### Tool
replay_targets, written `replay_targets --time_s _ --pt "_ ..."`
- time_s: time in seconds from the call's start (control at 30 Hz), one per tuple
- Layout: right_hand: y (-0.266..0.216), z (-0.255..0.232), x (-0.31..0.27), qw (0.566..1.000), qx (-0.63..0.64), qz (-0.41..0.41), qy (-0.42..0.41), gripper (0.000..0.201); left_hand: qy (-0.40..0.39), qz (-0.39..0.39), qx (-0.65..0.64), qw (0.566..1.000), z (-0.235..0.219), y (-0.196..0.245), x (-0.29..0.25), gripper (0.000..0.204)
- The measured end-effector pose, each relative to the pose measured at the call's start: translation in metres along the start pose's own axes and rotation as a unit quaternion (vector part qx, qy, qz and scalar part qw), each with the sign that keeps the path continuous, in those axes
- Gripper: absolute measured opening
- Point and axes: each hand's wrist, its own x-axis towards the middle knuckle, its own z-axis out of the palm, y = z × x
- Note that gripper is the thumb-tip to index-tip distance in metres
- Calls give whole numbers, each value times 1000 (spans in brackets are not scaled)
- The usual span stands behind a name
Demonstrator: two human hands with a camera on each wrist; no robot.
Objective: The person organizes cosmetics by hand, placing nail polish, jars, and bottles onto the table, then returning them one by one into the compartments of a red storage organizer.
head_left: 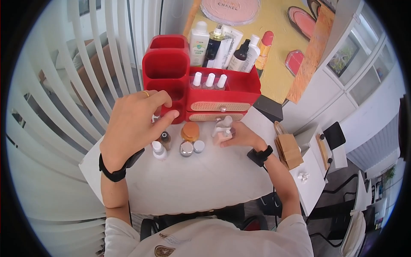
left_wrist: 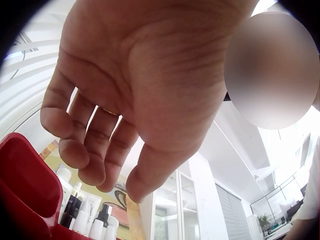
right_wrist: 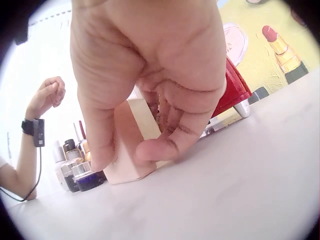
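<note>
Pink bottle (right_wrist: 127, 150), flat-sided, 1 piece. Location: at 9 o'clock of the right hand (head_left: 243, 136), the nearer of the 2 hands (head view, 12 o'clock pointing away from the person). Long axis: roughly upright. Base: touching the surface (head_left: 188, 180) or just clear of it, cannot tell. Clear-topped piece (head_left: 227, 121), at 12 o'clock of the bottle: part of it or separate, cannot tell.

Hands, 2. Right: grips the pink bottle, thumb on 1 side, fingers on the other. Left hand (head_left: 135, 116): between 9 and 10 o'clock of the bottle, well apart from it, raised, fingers loosely bent, palm bare, nothing held.

Red organiser (head_left: 147, 70), at 11 o'clock of the bottle. Tiered compartments on its 9 o'clock side; 2 woven-front drawers (head_left: 209, 106) on its 6 o'clock side. Contents: 3 white-capped bottles (head_left: 209, 80); 5 taller containers (head_left: 227, 48) behind these.

Small goods on the surface, 8 to 9 o'clock of the bottle: 1 orange-lidded jar (head_left: 190, 130), 2 silver-lidded jars (head_left: 186, 148), 1 white-topped bottle (head_left: 159, 150), 1 dark bottle (head_left: 165, 139).

Writing. "CHANEL", legible on the painted compact (head_left: 231, 8) at 12 o'clock. Green-printed white bottle (head_left: 198, 47), tall row: print too small to read. Remaining labels: not readable.
</note>
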Motion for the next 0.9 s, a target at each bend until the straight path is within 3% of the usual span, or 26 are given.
replay_targets --time_s 0.2,0.3,0.37,0.4,0.5,0.63,0.67,0.73,0.9 --pt "6 5 -3 999 0 -27 18 75 5 -5 3 1000 -5 -1 -2 20" --pt "-7 -16 -22 999 -15 28 25 74 17 -2 3 1000 -8 -3 -3 20" --pt "-26 -45 -46 995 -6 73 60 67 22 -4 4 1000 -10 -4 -3 20" --pt "-42 -59 -53 991 -88 52 87 54 24 -4 6 1000 -11 -5 -4 20" --pt "-93 -74 -55 979 -45 7 198 38 46 -9 -10 999 -10 -6 -4 20" --pt "-167 -54 -14 940 -209 -77 257 39 27 -18 9 999 -11 -3 -5 20" --pt "-169 -49 1 940 -206 -78 260 39 24 -15 8 1000 -11 -2 -5 21" --pt "-164 -42 31 896 -282 -137 315 40 24 -10 13 1000 -12 -2 -5 21" --pt "-158 -37 67 905 -296 -114 283 32 25 -6 -24 999 -19 1 -8 22"
